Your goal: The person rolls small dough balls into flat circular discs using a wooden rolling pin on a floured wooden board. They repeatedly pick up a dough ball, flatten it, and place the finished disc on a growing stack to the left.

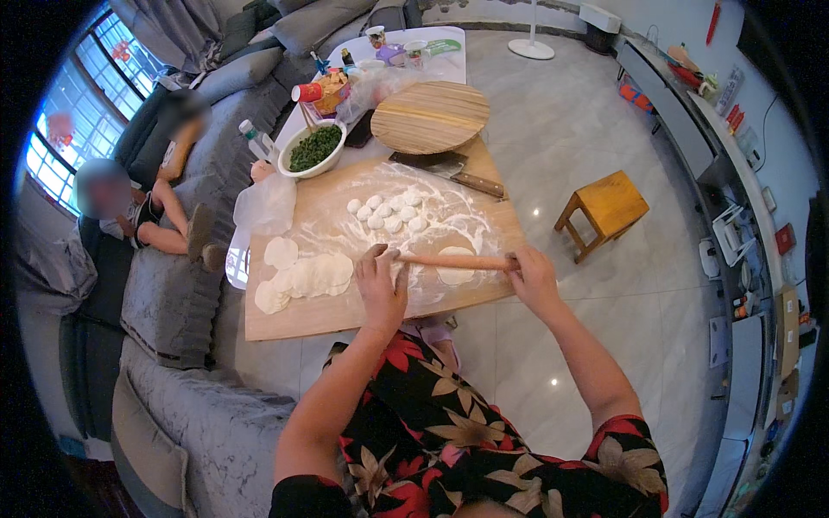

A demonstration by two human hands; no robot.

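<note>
Both my hands grip a wooden rolling pin [453,261], my left hand [382,283] at one end and my right hand [534,275] at the other. Beneath the pin lies a flat round of dough [456,274] on a floured wooden board [388,314]. Overlapping flat dough wrappers [311,278] are laid out left of my left hand, with a single wrapper [281,252] at their upper edge. Beyond the pin sits a cluster of several small dough pieces [386,210], dusted with flour.
A cleaver [476,183] rests at the board's far right, near a round slatted wooden board [431,116]. A white bowl of chopped greens [315,149] stands at the far left by a plastic bottle [258,139]. A wooden stool [602,210] is on the right; two people sit on the sofa [175,285].
</note>
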